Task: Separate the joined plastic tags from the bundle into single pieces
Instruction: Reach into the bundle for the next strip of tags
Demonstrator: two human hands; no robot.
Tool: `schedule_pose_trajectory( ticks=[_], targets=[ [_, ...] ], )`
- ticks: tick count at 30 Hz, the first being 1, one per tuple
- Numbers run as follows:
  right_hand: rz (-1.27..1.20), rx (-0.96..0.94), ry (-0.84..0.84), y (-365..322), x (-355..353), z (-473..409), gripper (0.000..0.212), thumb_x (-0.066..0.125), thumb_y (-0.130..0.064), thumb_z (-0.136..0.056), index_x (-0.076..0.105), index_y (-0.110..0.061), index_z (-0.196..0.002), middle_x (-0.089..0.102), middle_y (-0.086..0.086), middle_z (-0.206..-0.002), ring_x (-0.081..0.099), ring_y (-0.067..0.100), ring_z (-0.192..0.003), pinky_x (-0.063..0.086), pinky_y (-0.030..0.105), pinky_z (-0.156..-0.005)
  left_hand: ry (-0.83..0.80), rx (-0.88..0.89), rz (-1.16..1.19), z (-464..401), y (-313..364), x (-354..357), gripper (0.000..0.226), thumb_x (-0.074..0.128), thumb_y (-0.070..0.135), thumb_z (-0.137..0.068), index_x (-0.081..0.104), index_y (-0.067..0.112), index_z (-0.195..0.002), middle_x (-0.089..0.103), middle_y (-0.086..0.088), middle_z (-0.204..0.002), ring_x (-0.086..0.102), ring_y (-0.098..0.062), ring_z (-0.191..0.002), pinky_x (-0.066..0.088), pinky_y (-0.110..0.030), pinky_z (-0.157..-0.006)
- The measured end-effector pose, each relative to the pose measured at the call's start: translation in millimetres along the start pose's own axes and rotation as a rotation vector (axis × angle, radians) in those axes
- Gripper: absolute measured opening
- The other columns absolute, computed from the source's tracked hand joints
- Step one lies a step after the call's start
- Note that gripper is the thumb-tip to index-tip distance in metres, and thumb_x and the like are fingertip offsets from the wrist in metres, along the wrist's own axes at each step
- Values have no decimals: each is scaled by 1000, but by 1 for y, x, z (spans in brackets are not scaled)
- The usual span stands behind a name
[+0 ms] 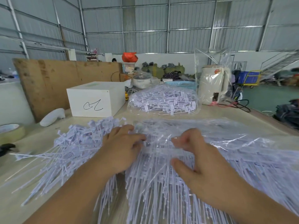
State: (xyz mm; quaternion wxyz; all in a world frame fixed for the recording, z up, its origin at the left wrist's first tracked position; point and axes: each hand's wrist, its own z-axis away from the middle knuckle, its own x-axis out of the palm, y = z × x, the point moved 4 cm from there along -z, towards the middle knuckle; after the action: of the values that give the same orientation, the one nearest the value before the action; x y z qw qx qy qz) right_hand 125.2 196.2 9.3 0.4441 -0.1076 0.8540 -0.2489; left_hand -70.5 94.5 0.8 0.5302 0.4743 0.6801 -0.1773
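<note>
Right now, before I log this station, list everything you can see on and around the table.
loose tags: one heap, pale lilac, table left
tags under clear film: one spread mass, pale lilac, table centre and right
bagged tags: one clear bag, behind the spread
white box: one, black scribble on front, rear left
tape roll: one, beige, far left edge
kettle: one, cream, in clear wrap, rear right
blue basket: one, behind the bag
board: one, brown, upright, rear left
left hand: fingers curled on the film
right hand: fingers curled, pinching the film
</note>
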Motion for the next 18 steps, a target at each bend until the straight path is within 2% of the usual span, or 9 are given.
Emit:
schedule_pose_trajectory(
  ticks=[1, 3, 5, 7, 10, 13, 15, 18],
  targets=[
    [90, -9, -83, 3, 5, 0, 22, 55, -45, -92, 34, -46, -98, 61, -12, -108, 59, -1, -71, 46, 23, -65, 35, -31, -22, -2, -5, 0, 30, 42, 41, -100, 55, 55, -123, 27, 12, -152, 18, -18, -136, 12, -36, -107],
    [235, -40, -193, 9, 12, -2, 13, 51, -44, -96, 40, -41, -102, 49, -16, -113, 47, -2, -101, 39, 18, -85, 114, -88, -70, -5, -14, -2, 29, 42, 38, -101, 60, 53, -118, 30, 9, -152, 19, -21, -136, 14, -39, -105],
    [275, -47, -227, 16, 17, -4, 26, 48, -42, -98, 43, -33, -122, 44, -11, -127, 31, 3, -122, 31, 17, -97, 172, -120, -106, -6, -17, -3, 28, 46, 36, -99, 64, 52, -113, 33, 7, -151, 22, -25, -135, 17, -41, -104],
    [275, -43, -210, 18, 18, -6, 44, 47, -42, -99, 33, -31, -140, 40, -10, -138, 22, 2, -130, 25, 18, -105, 220, -110, -119, -6, -14, -3, 26, 54, 30, -95, 69, 48, -107, 36, 6, -149, 24, -26, -134, 17, -42, -104],
    [288, -52, -205, 20, 22, -6, 53, 45, -43, -100, 22, -32, -147, 35, -10, -146, 14, 1, -134, 20, 21, -111, 298, -54, -45, -3, 1, -5, 23, 64, 23, -89, 74, 40, -99, 43, 6, -145, 29, -27, -132, 19, -40, -104],
    [304, -57, -187, 23, 23, -6, 55, 46, -43, -100, 20, -32, -147, 34, -9, -146, 14, 4, -131, 21, 22, -108, 316, 62, 160, 3, 22, -9, 14, 66, 24, -89, 75, 33, -97, 51, 7, -133, 38, -22, -126, 27, -34, -103],
    [307, -63, -162, 22, 21, -8, 53, 48, -42, -98, 26, -32, -145, 40, -9, -140, 19, 7, -128, 20, 20, -105, 241, 175, 240, 10, 39, -10, 15, 63, 36, -91, 72, 32, -102, 49, 14, -128, 35, -10, -125, 25, -23, -104],
    [321, -89, -71, 21, 16, -10, 40, 52, -41, -94, 40, -31, -131, 47, -13, -126, 25, 7, -117, 27, 23, -103, 52, 324, 309, 20, 59, -8, 39, 54, 62, -82, 66, 41, -112, 44, 25, -127, 31, 8, -123, 18, -7, -102]
  ],
)
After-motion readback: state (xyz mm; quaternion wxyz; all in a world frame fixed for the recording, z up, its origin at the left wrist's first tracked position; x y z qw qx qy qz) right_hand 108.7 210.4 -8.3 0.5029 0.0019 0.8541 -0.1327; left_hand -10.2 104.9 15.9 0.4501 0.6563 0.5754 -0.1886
